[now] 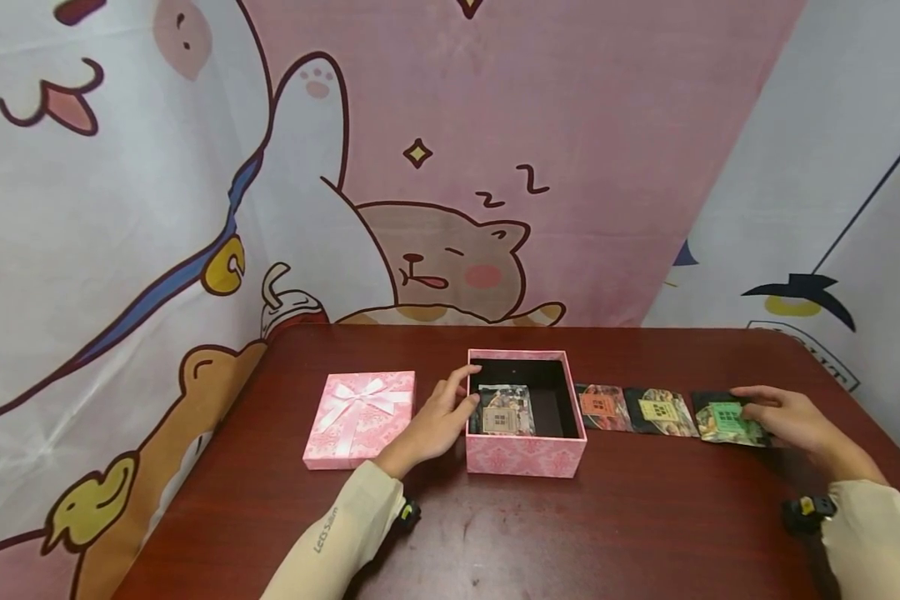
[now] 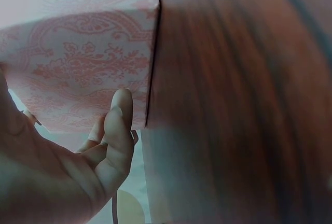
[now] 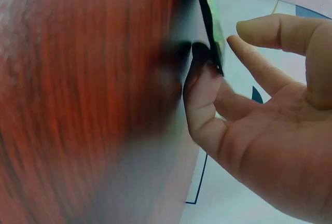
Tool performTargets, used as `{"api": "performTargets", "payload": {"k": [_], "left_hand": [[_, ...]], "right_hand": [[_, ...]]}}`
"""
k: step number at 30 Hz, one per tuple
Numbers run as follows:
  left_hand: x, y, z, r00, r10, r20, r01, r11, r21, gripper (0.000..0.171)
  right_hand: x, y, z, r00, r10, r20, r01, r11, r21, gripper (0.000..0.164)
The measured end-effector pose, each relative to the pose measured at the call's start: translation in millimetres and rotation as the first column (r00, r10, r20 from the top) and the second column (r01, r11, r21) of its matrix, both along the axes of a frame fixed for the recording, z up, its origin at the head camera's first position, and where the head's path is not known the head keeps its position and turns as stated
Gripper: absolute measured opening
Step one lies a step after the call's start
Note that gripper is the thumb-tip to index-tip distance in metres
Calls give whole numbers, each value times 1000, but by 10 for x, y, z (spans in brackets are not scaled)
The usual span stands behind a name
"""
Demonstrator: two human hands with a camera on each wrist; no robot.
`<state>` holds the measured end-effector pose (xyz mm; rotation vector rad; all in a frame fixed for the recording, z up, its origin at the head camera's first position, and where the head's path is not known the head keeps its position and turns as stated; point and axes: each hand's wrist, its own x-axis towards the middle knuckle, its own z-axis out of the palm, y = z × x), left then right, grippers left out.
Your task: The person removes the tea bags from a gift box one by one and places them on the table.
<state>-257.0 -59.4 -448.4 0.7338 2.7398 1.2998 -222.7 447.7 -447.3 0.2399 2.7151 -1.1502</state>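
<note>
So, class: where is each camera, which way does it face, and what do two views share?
Head: on the head, facing forward and down at the table; left hand, right hand and sleeves show.
Left wrist: on that wrist, facing the pink box; left hand shows.
Right wrist: on that wrist, facing the green-labelled packet, edge-on; right hand shows.
Head and left wrist share the pink box.

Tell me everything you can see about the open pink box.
The open pink box looks like patterned cardboard, with floral ornament outside and a black interior. It stands upright on the reddish-brown table, its top uncovered, between the bow-topped lid and a row of packets. One packet sits inside, toward the left. The left hand touches the box's left side.
</note>
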Motion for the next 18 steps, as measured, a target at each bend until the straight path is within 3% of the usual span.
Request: {"api": "performTargets", "payload": {"k": [4,11,18], "left_hand": [[11,-2,12,1000,3,-15,-3,1000,4,44],[22,0,20,1000,3,-18,-3,1000,6,45],[23,7,21,1000,8,-15,-8,1000,5,44]], "right_hand": [[17,39,13,1000,2,-21,-2,1000,8,56],[20,61,-3,997,-70,-42,70,998,-1,56],[17,-82,-32,993,0,-119,7,998,61,64]]}}
